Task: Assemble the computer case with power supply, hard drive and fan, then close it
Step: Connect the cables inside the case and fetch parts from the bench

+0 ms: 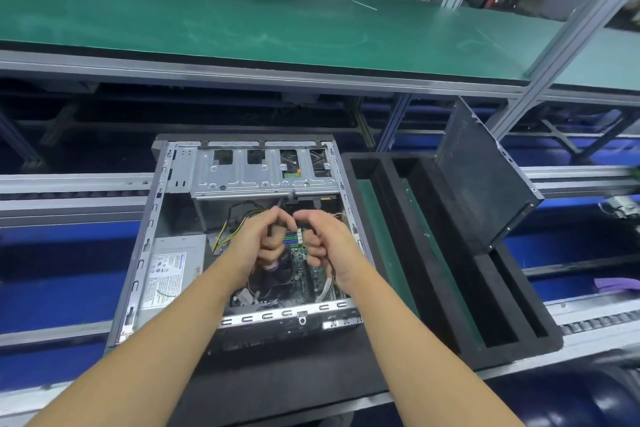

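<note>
left hand, right hand curled in case (perhaps round half-hidden cable)

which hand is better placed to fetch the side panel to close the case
Right, probably. The side panel leans on the foam tray to the right of the case, nearer the right hand; the left hand would cross over. Both pinch cables now.

What the left hand and right hand hold is hidden.

Bare grey metal computer case, matt black foam-like tray, perhaps rubbery green shelf mat
</note>
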A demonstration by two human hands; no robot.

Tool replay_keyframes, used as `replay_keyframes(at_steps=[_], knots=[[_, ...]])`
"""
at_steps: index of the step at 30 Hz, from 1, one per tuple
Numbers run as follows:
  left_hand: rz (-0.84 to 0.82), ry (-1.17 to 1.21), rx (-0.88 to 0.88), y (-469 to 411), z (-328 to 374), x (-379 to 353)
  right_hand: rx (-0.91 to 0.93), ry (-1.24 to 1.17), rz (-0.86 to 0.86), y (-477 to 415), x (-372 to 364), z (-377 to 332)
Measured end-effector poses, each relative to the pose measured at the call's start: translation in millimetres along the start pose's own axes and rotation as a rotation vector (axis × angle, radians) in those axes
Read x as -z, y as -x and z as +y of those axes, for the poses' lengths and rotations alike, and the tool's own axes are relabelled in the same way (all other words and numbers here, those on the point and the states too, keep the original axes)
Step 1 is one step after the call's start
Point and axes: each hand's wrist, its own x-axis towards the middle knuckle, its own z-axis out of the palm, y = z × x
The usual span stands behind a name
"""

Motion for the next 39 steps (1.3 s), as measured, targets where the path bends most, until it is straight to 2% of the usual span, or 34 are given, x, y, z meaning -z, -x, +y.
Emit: replay_keyframes(at_steps=[2,3,6,8,12,17,18,21,26,29,39], knots=[[0.094,-0.197,-0.096,-2,-5,-6,0.026,0.182,0.009,3,-6,3],[0.120,-0.269,-0.119,-2,-7,-8,0.046,0.196,0.010,4,-8,3],[0.169,-0.601,-0.208,-4,-13,-13,0.080,0.125,0.103,6,-9,1],[0.144,-0.750,-0.256,-7,-16,-18,0.072,0.066,0.192,6,-9,0],[0.134,-0.592,-0.139,-21,-18,-28,0.141,-0.063,0.294,10,1,-3],[0.326,-0.580,0.077,-40,-24,-37,0.250,0.049,0.348,15,9,-8],[0.324,-0.493,0.116,-42,-25,-40,0.245,0.096,0.344,16,7,-8],[0.137,-0.274,0.189,-45,-23,-52,0.157,0.153,0.356,15,4,-3],[0.103,-0.065,0.183,-47,-26,-53,0.010,0.128,0.498,16,3,-1],[0.109,-0.062,0.152,-46,-25,-49,-0.012,0.254,0.581,15,-1,1],[0.338,-0.216,0.179,-56,-28,-45,-0.042,0.469,0.712,-25,-16,-3]])
